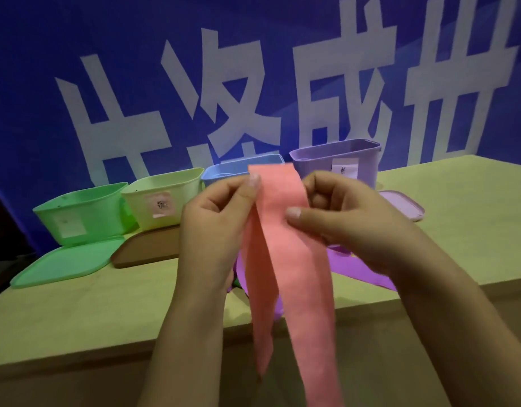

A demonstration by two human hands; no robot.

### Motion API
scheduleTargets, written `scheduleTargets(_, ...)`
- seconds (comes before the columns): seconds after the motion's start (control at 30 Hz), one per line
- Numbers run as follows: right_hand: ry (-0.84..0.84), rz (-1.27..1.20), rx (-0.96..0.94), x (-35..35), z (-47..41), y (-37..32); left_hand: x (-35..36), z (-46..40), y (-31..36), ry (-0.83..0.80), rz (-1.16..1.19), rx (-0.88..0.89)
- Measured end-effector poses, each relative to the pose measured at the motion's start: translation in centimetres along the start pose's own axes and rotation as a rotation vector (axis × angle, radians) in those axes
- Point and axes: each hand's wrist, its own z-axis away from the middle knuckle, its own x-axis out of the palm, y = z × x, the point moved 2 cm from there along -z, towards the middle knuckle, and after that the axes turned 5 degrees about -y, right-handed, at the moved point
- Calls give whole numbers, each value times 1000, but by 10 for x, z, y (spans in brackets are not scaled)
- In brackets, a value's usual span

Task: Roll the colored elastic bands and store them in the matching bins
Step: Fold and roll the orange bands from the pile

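Note:
A long pink elastic band [297,259] hangs unrolled in front of me, its top end held up between both hands. My left hand [215,227] pinches its left edge near the top. My right hand [347,218] grips its right edge, thumb on the front. A purple band [353,267] lies on the table behind my hands, mostly hidden. Four open bins stand in a row at the back: green [77,212], pale yellow-green [162,195], blue [224,173] and purple [338,160].
A green lid [68,262] lies flat before the green bin, a brown lid [147,248] beside it, and a purple lid [403,204] at the right. The wooden table's front edge [77,348] runs below my wrists. A blue banner with white characters stands behind.

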Motion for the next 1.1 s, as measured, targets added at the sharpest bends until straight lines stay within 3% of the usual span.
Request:
scheduleTargets(0.07,39,18,-13,7,11,12,-1,9,0,-28,-15,43)
scheduleTargets(0.17,241,141,-121,13,17,19,-3,22,-4,-49,-34,68)
scheduleTargets(0.27,361,65,-187,15,13,19,-4,30,-8,-83,-90,80)
scheduleTargets(0.37,359,-63,-186,18,9,19,-6,33,-13,-106,-131,67)
scheduleTargets(0.57,297,26,-136,21,6,21,-7,32,-21,-90,-130,39)
scheduleTargets(0.8,318,-81,-190,19,11,20,-16,28,-35,-132,-138,-51)
scheduleTargets(1.1,226,-102,-113,33,13,25,-14,33,-34,-126,72,-124)
